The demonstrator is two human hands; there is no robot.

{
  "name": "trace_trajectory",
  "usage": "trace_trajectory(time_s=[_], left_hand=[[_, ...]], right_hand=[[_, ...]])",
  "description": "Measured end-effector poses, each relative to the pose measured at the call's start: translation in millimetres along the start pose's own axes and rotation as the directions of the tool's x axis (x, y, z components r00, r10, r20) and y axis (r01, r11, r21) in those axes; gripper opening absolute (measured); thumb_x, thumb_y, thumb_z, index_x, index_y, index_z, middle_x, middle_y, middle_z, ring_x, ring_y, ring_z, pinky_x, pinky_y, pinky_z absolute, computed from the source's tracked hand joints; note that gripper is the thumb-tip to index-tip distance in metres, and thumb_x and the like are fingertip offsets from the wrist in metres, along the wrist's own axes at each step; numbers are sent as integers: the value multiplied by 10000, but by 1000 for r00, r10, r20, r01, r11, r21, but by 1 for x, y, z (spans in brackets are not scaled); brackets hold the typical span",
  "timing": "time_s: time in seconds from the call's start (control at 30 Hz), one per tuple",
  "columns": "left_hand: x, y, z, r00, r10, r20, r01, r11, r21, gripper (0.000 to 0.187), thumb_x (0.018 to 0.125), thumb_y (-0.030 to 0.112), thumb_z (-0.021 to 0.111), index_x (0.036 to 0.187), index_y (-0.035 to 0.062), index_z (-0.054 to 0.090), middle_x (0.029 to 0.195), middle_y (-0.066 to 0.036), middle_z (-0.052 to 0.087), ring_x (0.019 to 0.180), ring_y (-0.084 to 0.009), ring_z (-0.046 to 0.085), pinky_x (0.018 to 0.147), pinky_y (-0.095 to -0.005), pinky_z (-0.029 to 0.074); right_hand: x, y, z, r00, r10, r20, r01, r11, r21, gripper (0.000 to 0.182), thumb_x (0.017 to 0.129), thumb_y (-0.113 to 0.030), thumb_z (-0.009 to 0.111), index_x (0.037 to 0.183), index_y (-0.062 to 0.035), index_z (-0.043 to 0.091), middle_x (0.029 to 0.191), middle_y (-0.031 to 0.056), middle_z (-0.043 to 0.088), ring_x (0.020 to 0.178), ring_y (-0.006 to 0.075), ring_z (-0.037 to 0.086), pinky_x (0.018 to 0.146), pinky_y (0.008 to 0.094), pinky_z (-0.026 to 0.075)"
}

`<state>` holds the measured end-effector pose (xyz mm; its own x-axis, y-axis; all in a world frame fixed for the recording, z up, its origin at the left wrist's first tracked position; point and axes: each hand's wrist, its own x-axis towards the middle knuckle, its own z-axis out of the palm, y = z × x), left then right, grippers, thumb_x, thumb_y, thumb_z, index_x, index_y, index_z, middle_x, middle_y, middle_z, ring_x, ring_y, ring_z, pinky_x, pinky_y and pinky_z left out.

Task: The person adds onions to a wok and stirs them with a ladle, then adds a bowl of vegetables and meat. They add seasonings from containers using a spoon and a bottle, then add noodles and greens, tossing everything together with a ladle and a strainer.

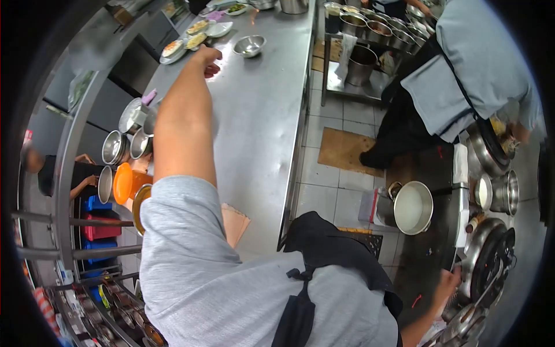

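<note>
My left hand [209, 61] is stretched out over the far left part of the steel table [254, 121]. Its fingers are loosely bent and apart, with nothing visible in them. Just beyond it are oval white dishes of food [196, 40], and a small steel bowl [250, 46] sits to its right. Low on the right, my right hand [447, 287] is closed beside the stove, near a wok [488, 254] with a dark round piece over it. What those fingers hold, if anything, is hidden.
A co-worker in a grey shirt [480, 63] stands at the stove, upper right. A white-lined pot [413, 208] is at its near edge. Steel pots [376, 32] crowd a cart. Steel bowls [115, 147] and an orange container [123, 182] line the table's left edge; cardboard [347, 149] lies on the floor.
</note>
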<state>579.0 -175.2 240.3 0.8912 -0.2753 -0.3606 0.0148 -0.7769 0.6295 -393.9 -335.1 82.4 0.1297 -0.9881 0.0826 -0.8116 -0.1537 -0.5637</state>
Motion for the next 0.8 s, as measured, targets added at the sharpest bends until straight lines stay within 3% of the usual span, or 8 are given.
trace_trajectory(time_s=[0.07, 0.17, 0.27, 0.3, 0.4, 0.5, 0.63, 0.8], left_hand=[[24, -9, 12, 997, 15, 71, -14, 1000, -20, 746, 830, 276, 654, 1422, 126, 225, 959, -170, 685, 661, -217, 640, 625, -403, 531], [51, -40, 58, 990, 101, 98, -87, 987, -136, 490, 810, 310, 679, 1210, 107, 483, 834, -114, 622, 641, -225, 632, 579, -412, 510], [62, -82, 111, 916, 37, 399, -67, 996, 61, 277, 899, 278, 609, 1131, 128, 599, 943, -118, 584, 735, -253, 653, 591, -439, 522], [48, -91, 128, 927, -8, 375, -59, 984, 167, 324, 894, 277, 606, 1193, 153, 614, 987, -114, 599, 804, -274, 659, 619, -482, 543], [77, -171, 185, 902, 432, -23, -402, 856, 325, 472, 836, 303, 608, 1267, 109, 608, 1160, -151, 622, 1042, -351, 629, 896, -525, 507], [4, -151, 188, 914, 338, -222, -258, 910, 324, 494, 820, 295, 596, 1275, 103, 614, 1216, -133, 606, 1136, -330, 578, 1015, -455, 425], [-3, -166, 193, 865, 402, -299, -333, 907, 258, 468, 823, 291, 583, 1258, 125, 630, 1214, -102, 610, 1162, -296, 550, 1032, -444, 390], [4, -167, 192, 881, 360, -307, -319, 931, 177, 449, 817, 280, 589, 1239, 135, 639, 1203, -81, 616, 1159, -282, 550, 1021, -448, 393]], right_hand=[[-43, -33, 93, 985, -139, 97, 140, 990, 4, 456, 939, -164, 630, 1358, -31, 508, 1054, 67, 608, 933, 171, 567, 882, 302, 461], [-108, -6, 220, 824, 75, 562, -194, 969, 156, 389, 909, -219, 652, 1237, -16, 603, 1037, 111, 672, 924, 219, 636, 858, 356, 500], [-138, 44, 298, 869, 307, 387, -368, 925, 92, 435, 877, -204, 671, 1248, 12, 599, 1082, 149, 683, 972, 265, 652, 859, 382, 507], [-144, 67, 309, 855, 368, 366, -432, 895, 109, 450, 867, -199, 677, 1252, 21, 597, 1097, 162, 687, 987, 281, 657, 860, 390, 509], [-148, 130, 306, 669, 401, 625, -585, 804, 110, 336, 859, -175, 656, 1128, 26, 654, 981, 118, 705, 873, 228, 663, 778, 366, 513], [-138, 124, 280, 511, 481, 712, -655, 755, -40, 214, 851, -167, 654, 973, 7, 684, 847, 77, 698, 802, 202, 650, 713, 353, 503], [-132, 100, 293, 687, 408, 601, -620, 761, 192, 138, 848, -152, 659, 872, -17, 677, 746, 59, 683, 738, 205, 647, 672, 359, 495], [-107, 46, 301, 762, 318, 565, -452, 885, 112, 139, 848, -151, 659, 882, -18, 681, 760, 64, 687, 749, 204, 650, 683, 355, 497]])
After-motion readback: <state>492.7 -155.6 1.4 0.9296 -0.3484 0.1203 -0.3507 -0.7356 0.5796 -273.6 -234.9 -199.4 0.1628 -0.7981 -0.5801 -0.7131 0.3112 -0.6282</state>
